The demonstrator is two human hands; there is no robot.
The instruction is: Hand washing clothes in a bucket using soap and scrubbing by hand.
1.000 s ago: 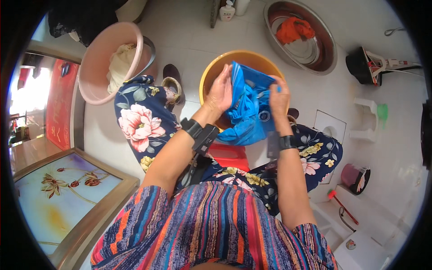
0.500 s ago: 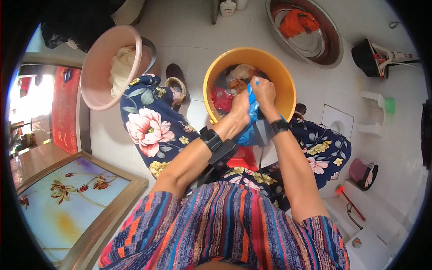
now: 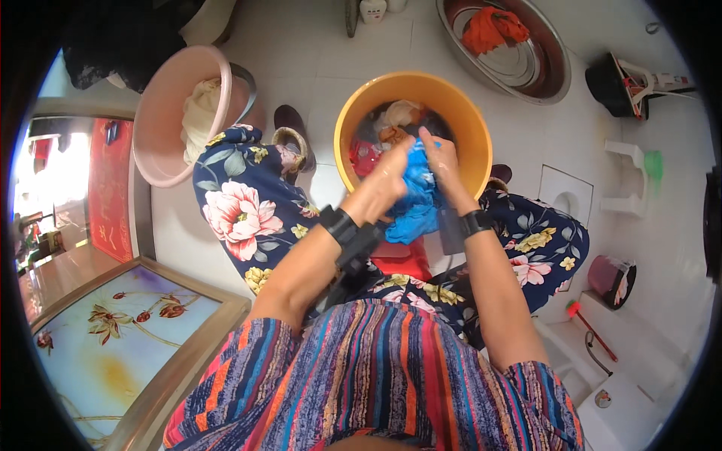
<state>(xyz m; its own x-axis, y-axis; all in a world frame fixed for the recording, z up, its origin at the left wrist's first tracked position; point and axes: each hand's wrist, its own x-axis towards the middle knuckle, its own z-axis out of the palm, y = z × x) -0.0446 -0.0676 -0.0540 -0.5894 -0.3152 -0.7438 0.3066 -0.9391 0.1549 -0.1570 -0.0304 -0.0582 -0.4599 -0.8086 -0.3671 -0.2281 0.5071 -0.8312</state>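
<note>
A wet blue cloth is bunched between my two hands, over the near side of a round yellow bucket. My left hand is closed on the cloth's left side and a little blurred. Fingers pointing away from me, my right hand grips its right side, the thumb side toward the cloth. The cloth's lower end hangs over the near rim. Inside the bucket, a red garment, a brown piece and a cream piece lie in dark water.
A pink basin holding cream cloth tilts at the left. Back right sits a metal basin with an orange cloth. A floor drain, white stool and bin are to the right; a framed panel lies left.
The blue cloth has gone from tightly twisted to looser and bulkier. My left hand has shifted left and nearer, and my hands sit slightly farther apart.
</note>
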